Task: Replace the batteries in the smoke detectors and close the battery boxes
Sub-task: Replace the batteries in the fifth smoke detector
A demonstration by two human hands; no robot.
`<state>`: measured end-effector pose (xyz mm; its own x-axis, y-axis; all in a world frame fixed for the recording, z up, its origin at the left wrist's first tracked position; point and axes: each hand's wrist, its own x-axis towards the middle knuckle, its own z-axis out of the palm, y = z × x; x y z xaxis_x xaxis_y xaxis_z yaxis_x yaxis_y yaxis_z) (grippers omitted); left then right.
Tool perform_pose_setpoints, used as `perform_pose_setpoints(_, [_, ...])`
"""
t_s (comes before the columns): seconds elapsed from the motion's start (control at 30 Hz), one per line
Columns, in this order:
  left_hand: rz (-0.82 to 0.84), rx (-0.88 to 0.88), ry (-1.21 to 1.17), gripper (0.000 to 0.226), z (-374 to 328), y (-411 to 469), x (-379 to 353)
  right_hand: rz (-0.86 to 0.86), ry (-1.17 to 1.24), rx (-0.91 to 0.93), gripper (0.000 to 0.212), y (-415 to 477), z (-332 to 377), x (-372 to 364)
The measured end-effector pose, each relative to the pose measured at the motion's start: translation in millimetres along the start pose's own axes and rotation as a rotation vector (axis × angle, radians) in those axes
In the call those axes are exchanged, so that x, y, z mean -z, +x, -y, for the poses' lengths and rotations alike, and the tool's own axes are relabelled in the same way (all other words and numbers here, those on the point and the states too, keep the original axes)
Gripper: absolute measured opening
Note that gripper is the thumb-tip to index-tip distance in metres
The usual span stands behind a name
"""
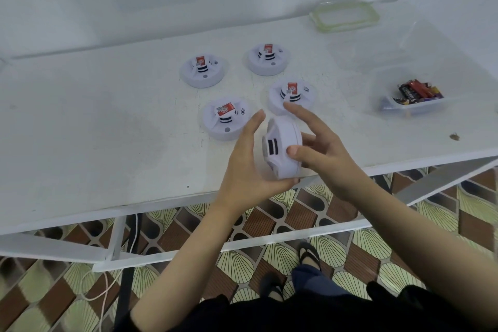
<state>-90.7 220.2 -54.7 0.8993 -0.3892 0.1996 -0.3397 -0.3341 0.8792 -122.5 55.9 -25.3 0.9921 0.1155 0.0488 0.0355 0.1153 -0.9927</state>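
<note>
1. Grips the white round plastic smoke detector [283,145] on edge, lifted just above the near edge of the white painted table [107,121] and not resting on it.
2. Cradles it with the left hand [242,167]: thumb curled under the lower rim, palm toward the domed face, fingers fairly straight and pointing up beside it. Probably held so to carry the weight.
3. Pinches it with the right hand [323,153]: thumb pressed on the smooth side wall, other fingers behind the base, forefinger stretched free above. Likely set so to reach the back, where the battery box should sit.
4. Hides that back from view, so cannot tell whether the box is open or closed.
5. Looks matte and hard-shelled, with black vent slits cut into the raised centre.
6. Leaves four more white domed detectors [226,121] flat on the table beyond the hands, close together, each with a red label on top. Cannot tell whether these are done.
7. Offers, well apart to the right, a clear plastic tub [420,109] of loose cylindrical batteries [415,91] in black, red and purple wrappers, open-topped for easy picking.
8. Parks a clear lid with a pale green rim [345,16] at the far edge, out of the way.
</note>
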Motion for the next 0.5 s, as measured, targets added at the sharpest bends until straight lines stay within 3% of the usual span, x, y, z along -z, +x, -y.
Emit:
perform_pose_setpoints(0.17, [0.025, 0.124, -0.052, 0.105, 9.8, 0.3, -2.6, -0.057, 0.157, -0.085, 0.046, -1.0, -8.1, 7.3])
perform_pose_setpoints(0.5, [-0.083, 0.123, 0.021, 0.112, 15.0, 3.1, -3.8, -0.067, -0.008, -0.166, 0.052, 2.1, -15.3, 14.1])
